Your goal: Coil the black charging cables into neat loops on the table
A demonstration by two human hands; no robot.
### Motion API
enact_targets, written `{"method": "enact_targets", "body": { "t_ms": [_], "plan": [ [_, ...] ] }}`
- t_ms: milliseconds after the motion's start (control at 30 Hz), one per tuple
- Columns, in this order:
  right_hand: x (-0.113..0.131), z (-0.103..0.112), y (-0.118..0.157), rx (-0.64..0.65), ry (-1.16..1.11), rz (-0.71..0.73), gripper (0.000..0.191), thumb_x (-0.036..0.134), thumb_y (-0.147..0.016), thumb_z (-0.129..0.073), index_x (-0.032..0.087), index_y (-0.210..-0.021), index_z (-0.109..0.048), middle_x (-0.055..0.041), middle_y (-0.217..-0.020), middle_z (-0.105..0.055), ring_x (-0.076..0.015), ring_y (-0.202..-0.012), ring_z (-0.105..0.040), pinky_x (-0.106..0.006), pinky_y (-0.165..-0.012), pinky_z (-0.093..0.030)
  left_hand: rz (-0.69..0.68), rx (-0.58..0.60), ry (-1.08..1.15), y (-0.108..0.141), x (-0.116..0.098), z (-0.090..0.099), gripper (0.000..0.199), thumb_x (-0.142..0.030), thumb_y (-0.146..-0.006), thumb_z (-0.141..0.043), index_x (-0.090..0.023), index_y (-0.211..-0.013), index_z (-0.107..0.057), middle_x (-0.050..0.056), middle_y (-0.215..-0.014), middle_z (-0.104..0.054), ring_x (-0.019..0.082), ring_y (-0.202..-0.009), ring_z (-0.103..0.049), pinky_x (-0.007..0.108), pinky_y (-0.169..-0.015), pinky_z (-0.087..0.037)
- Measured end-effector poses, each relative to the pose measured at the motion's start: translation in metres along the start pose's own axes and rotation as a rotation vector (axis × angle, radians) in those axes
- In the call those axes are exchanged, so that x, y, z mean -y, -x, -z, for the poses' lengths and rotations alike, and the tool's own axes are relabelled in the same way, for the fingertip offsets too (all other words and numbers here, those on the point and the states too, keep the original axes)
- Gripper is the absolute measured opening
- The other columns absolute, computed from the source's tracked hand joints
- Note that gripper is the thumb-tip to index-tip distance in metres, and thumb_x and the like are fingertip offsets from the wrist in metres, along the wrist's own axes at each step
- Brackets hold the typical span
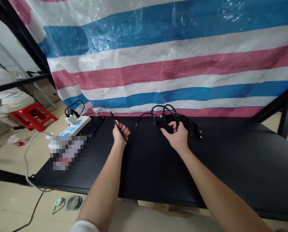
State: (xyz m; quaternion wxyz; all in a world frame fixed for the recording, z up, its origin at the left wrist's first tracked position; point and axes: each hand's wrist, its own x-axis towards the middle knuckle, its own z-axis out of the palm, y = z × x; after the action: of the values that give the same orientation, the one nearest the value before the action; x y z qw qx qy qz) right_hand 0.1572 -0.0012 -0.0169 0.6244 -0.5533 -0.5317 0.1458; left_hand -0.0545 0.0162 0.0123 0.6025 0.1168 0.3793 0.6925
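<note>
My left hand (121, 132) is closed round a thin, flat black object (115, 120), held tilted above the black table; it looks like a phone seen edge-on. Farther right, my right hand (179, 137) has its fingers curled on black cables (169, 111), with the thumb stretched out to the left. The cables lie in loops at the table's back edge, and several plug ends (200, 132) stick out to the right of the hand. One thin cable runs leftward from the bundle onto the table.
On the table's left side are a white power strip (73, 127) with plugs, a dark phone (92, 126) and a blurred item (70, 154). A striped sheet (158, 67) hangs behind the black table (155, 174). Beyond, a person sits on a red stool (34, 116).
</note>
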Motion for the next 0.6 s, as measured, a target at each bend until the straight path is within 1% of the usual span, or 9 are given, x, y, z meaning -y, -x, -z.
{"method": "enact_targets", "body": {
  "t_ms": [67, 100, 200, 267, 333, 400, 500, 567, 600],
  "plan": [
    [0.001, 0.001, -0.003, -0.025, -0.107, -0.122, 0.041, 0.051, -0.059, -0.070, 0.024, -0.060, -0.039, 0.0027, -0.058, -0.053, -0.0130, -0.053, -0.048, -0.028, -0.051, -0.040, -0.027, -0.015, -0.023, 0.001, 0.000, -0.001, 0.052, -0.045, -0.093, -0.041, -0.019, -0.049, -0.028, -0.008, -0.042, -0.022, 0.005, -0.031, -0.020, 0.018, -0.033, -0.018],
    [0.001, 0.002, -0.005, -0.025, -0.183, -0.202, 0.041, 0.053, -0.061, -0.068, 0.024, -0.060, -0.038, 0.0034, -0.053, -0.051, -0.0123, -0.049, -0.047, -0.026, -0.047, -0.038, -0.040, -0.025, -0.042, 0.002, 0.000, -0.002, 0.051, -0.042, -0.094, -0.041, -0.019, -0.049, -0.031, -0.007, -0.042, -0.026, 0.005, -0.031, -0.023, 0.017, -0.034, -0.019],
    [0.003, 0.006, -0.012, 0.056, -0.409, -0.424, 0.047, 0.063, -0.056, -0.068, 0.024, -0.063, -0.043, 0.0077, -0.041, -0.043, -0.0092, -0.036, -0.036, -0.022, -0.035, -0.026, -0.066, -0.037, -0.123, 0.005, 0.003, -0.005, 0.050, -0.035, -0.093, -0.044, -0.018, -0.047, -0.037, -0.004, -0.042, -0.037, 0.006, -0.033, -0.033, 0.018, -0.035, -0.026],
    [0.006, 0.006, -0.014, 0.136, -0.536, -0.499, 0.054, 0.070, -0.051, -0.069, 0.024, -0.061, -0.043, 0.0098, -0.038, -0.036, -0.0073, -0.033, -0.030, -0.021, -0.033, -0.022, -0.083, -0.034, -0.173, 0.008, 0.008, -0.008, 0.049, -0.035, -0.088, -0.053, -0.017, -0.045, -0.037, -0.003, -0.044, -0.042, 0.007, -0.038, -0.042, 0.019, -0.038, -0.033],
    [0.010, 0.004, -0.012, 0.183, -0.635, -0.511, 0.060, 0.076, -0.050, -0.067, 0.024, -0.057, -0.038, 0.0102, -0.038, -0.031, -0.0063, -0.035, -0.029, -0.020, -0.033, -0.023, -0.101, -0.030, -0.194, 0.010, 0.016, -0.010, 0.049, -0.037, -0.083, -0.060, -0.017, -0.045, -0.037, -0.001, -0.050, -0.048, 0.010, -0.047, -0.052, 0.021, -0.045, -0.043],
    [0.013, 0.000, -0.008, 0.198, -0.688, -0.485, 0.065, 0.081, -0.050, -0.063, 0.024, -0.056, -0.033, 0.0093, -0.042, -0.032, -0.0062, -0.038, -0.030, -0.019, -0.034, -0.026, -0.122, -0.048, -0.190, 0.014, 0.026, -0.014, 0.047, -0.039, -0.080, -0.063, -0.017, -0.047, -0.038, 0.000, -0.057, -0.052, 0.015, -0.061, -0.061, 0.027, -0.056, -0.052],
    [0.013, -0.009, 0.001, 0.210, -0.679, -0.407, 0.068, 0.085, -0.045, -0.062, 0.023, -0.060, -0.034, 0.0072, -0.050, -0.040, -0.0072, -0.044, -0.035, -0.020, -0.038, -0.031, -0.124, -0.173, -0.198, 0.020, 0.041, -0.019, 0.035, -0.036, -0.082, -0.060, -0.016, -0.056, -0.047, 0.002, -0.066, -0.056, 0.020, -0.080, -0.065, 0.035, -0.067, -0.056],
    [0.011, -0.016, 0.008, 0.228, -0.658, -0.335, 0.072, 0.084, -0.038, -0.065, 0.024, -0.064, -0.036, 0.0055, -0.058, -0.046, -0.0087, -0.050, -0.039, -0.021, -0.041, -0.034, -0.095, -0.244, -0.209, 0.024, 0.049, -0.022, 0.030, -0.032, -0.084, -0.056, -0.016, -0.061, -0.049, 0.004, -0.072, -0.056, 0.021, -0.086, -0.065, 0.037, -0.069, -0.056],
    [0.009, -0.019, 0.011, 0.241, -0.648, -0.296, 0.074, 0.083, -0.033, -0.067, 0.024, -0.066, -0.036, 0.0047, -0.062, -0.049, -0.0094, -0.053, -0.041, -0.022, -0.042, -0.035, -0.080, -0.260, -0.214, 0.026, 0.052, -0.023, 0.029, -0.031, -0.085, -0.056, -0.016, -0.061, -0.049, 0.004, -0.074, -0.056, 0.021, -0.088, -0.065, 0.038, -0.069, -0.056]
  ]
}}
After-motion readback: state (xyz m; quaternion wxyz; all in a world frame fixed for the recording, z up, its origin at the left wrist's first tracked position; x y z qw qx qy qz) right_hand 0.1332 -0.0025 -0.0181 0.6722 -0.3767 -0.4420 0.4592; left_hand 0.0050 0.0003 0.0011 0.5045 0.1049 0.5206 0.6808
